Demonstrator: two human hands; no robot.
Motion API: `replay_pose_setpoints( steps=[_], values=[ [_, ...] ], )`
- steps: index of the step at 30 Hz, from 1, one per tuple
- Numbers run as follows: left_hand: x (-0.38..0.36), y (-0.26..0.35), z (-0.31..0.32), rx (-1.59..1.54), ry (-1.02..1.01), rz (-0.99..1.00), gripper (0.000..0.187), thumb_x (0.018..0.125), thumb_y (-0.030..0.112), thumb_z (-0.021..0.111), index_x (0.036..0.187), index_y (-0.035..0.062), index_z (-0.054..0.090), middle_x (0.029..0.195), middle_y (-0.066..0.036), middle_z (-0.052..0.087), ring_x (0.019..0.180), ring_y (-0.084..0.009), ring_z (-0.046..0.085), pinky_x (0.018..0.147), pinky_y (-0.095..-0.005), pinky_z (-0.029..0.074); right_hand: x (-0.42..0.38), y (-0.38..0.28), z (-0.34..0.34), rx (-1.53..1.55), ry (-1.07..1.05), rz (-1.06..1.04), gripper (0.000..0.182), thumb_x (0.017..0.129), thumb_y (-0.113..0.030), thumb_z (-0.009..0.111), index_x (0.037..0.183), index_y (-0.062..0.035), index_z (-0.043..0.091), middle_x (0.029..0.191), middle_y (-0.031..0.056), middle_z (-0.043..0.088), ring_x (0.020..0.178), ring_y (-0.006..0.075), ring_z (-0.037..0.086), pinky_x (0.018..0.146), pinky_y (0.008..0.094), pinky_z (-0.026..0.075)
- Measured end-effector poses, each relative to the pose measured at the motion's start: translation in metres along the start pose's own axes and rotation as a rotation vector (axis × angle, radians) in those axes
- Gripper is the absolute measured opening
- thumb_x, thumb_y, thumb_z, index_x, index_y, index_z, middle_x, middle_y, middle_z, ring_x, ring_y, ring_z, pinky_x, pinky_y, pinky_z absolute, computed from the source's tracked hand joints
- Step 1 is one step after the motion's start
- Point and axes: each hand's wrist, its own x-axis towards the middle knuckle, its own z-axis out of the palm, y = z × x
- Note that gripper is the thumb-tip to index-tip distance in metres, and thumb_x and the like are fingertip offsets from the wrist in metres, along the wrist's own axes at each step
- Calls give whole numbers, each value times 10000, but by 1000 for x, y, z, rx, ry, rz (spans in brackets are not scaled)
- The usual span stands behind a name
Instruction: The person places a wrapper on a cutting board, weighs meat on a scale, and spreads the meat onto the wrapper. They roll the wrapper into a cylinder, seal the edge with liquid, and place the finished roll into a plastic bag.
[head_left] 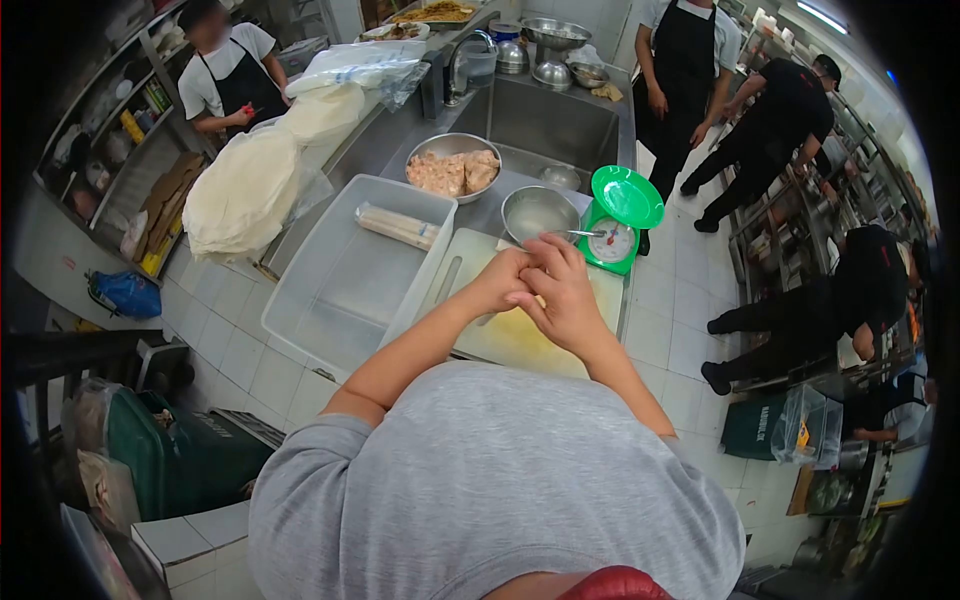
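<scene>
Left hand [503, 283] and right hand [562, 294]: fingers together above the cutting board [530, 342], partly blocking it; whether the grip contains anything cannot be told. The small bowl [540, 214] lies just beyond—its spoon [584, 233] extending right toward the green scale [611, 240]. The plastic bin [345, 290] stands left of the board; the meat bowl [453, 167] sits farther back, near the sink [540, 122].

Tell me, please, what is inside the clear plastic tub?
The clear plastic tub holds pale rolls side by side near its far end; the bottom beneath them is hidden.
</scene>
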Motion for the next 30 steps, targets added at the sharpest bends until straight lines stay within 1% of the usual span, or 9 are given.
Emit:
replay_pose_setpoints(
  steps=[6, 10, 12, 14, 18, 23, 27, 29, 30],
  values=[
    [-13, -13, -5, 266, 81, -48, 201, 713, 158, 651, 836, -1, 657, 765, -79, 680, 726, -163, 640, 628, -325, 488, 0, -6, 18, -20, -8, 53, 291, 784, -273, 693, 758, 2, 603, 1141, 183, 551, 1135, 379, 464, 913, 479, 377],
    [-22, -15, 2, 77, 89, -52, 258, 813, 250, 650, 761, -2, 644, 673, -66, 644, 630, -133, 605, 580, -295, 470, 2, 11, 14, 177, -166, 205, 299, 803, -282, 669, 807, 9, 606, 1124, 178, 554, 1113, 347, 493, 946, 434, 381],
    [-23, 13, 0, 23, 104, -260, 322, 864, 289, 637, 721, 1, 634, 628, -52, 621, 591, -108, 582, 554, -278, 455, 14, 40, 18, 626, -40, 283, 345, 869, -335, 614, 967, -4, 612, 1158, 142, 562, 1144, 288, 506, 974, 384, 382],
    [-22, 36, -5, 77, 123, -360, 351, 926, 255, 586, 659, 27, 570, 587, -8, 539, 555, -70, 502, 520, -232, 397, 69, 25, -20, 935, 77, 119, 386, 946, -338, 520, 1197, -48, 567, 1231, 106, 551, 1153, 227, 514, 982, 345, 385],
    [-25, 19, -10, -142, 270, -229, 345, 944, 247, 565, 665, 46, 544, 544, 7, 466, 509, -74, 432, 498, -239, 355, 134, -28, -16, 840, -355, -31, 619, 992, -463, 329, 1444, -41, 319, 1275, 110, 560, 1061, 172, 531, 971, 315, 377],
    [-29, 27, -33, -254, 417, -80, 339, 971, 229, 508, 671, 70, 498, 576, -8, 473, 521, -102, 436, 516, -259, 367, 95, 20, -4, 1134, -146, 130, 597, 925, -253, 577, 1443, -82, 334, 1277, 120, 546, 1101, 189, 552, 965, 318, 423],
    [-33, 7, -57, -734, 347, 63, 341, 987, 289, 456, 720, 82, 503, 639, -23, 510, 597, -132, 480, 585, -302, 406, 9, 45, 54, 772, -458, 366, 758, 798, -230, 745, 1423, -78, 345, 1089, 110, 596, 995, 175, 564, 886, 316, 450],
    [-32, -7, -68, -965, 172, 149, 340, 989, 340, 442, 795, 77, 536, 733, -43, 555, 706, -157, 532, 671, -329, 444, -3, 20, 59, 961, -621, 596, 721, 792, -237, 743, 1393, -75, 378, 1057, 126, 585, 961, 175, 560, 857, 316, 454],
    [-30, -9, -63, -854, 297, 125, 330, 986, 362, 443, 859, 72, 536, 809, -58, 562, 781, -164, 534, 731, -340, 441, -8, 25, 63, 860, -613, 613, 714, 787, -237, 743, 1382, -69, 384, 1076, 139, 578, 975, 192, 560, 864, 330, 452]
  ],
)
